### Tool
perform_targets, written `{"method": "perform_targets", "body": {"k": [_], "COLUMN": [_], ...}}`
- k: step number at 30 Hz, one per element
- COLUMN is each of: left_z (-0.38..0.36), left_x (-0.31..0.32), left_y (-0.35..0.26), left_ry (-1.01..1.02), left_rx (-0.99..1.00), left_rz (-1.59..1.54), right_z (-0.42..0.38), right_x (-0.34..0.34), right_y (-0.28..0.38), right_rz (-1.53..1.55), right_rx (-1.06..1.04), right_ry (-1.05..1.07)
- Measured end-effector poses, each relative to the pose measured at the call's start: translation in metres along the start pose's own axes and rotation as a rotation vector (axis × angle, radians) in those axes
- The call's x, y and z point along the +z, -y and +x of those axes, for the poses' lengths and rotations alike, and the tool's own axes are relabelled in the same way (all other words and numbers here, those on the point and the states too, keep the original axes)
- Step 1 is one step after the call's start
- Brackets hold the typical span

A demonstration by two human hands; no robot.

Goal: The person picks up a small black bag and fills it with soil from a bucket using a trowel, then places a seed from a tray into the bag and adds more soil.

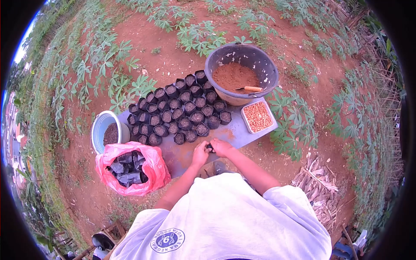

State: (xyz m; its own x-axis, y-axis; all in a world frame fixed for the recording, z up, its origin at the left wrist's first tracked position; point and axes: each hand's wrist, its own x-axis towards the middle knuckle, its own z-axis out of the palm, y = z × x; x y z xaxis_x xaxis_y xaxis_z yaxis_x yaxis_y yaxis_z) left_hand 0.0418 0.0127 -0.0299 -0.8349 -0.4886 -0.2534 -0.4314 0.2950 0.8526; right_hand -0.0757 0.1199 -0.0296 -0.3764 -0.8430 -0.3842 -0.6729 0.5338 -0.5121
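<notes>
At the near edge of the grey table, my left hand and my right hand are close together. Between them shows a small piece of black plastic, which looks like a planting bag; both hands have their fingers closed on it. Just beyond stand rows of black planting bags filled with dark soil, set side by side. To the left, a pink plastic bag holds black planting bags, some folded. The fingers partly hide the bag in my hands.
A large dark basin of reddish soil holds a wooden-handled trowel at the back right. Near it sits a white tray of orange-tan kernels. A light-blue bucket with dark soil stands left. Leafy plants grow around.
</notes>
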Motion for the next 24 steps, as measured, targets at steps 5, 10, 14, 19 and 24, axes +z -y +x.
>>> {"method": "perform_targets", "body": {"k": [5,10,14,19,24], "left_z": [-0.004,-0.002,0.002,0.014,0.034], "left_x": [0.004,0.006,0.005,0.007,0.011], "left_y": [0.002,0.002,-0.006,-0.001,0.024], "left_ry": [-0.016,-0.021,0.019,0.103,0.273], "left_rx": [0.123,0.083,0.083,0.042,-0.302], "left_rz": [0.159,0.186,0.243,0.229,-0.175], "right_z": [0.001,-0.004,-0.011,-0.01,-0.017], "right_x": [-0.011,-0.017,-0.015,-0.006,-0.006], "right_y": [-0.008,-0.014,-0.019,-0.021,-0.023], "right_rz": [-0.074,-0.015,0.012,0.144,0.454], "right_rx": [-0.151,-0.153,-0.06,0.012,0.121], "right_ry": [-0.03,-0.116,-0.121,-0.176,-0.193]}}
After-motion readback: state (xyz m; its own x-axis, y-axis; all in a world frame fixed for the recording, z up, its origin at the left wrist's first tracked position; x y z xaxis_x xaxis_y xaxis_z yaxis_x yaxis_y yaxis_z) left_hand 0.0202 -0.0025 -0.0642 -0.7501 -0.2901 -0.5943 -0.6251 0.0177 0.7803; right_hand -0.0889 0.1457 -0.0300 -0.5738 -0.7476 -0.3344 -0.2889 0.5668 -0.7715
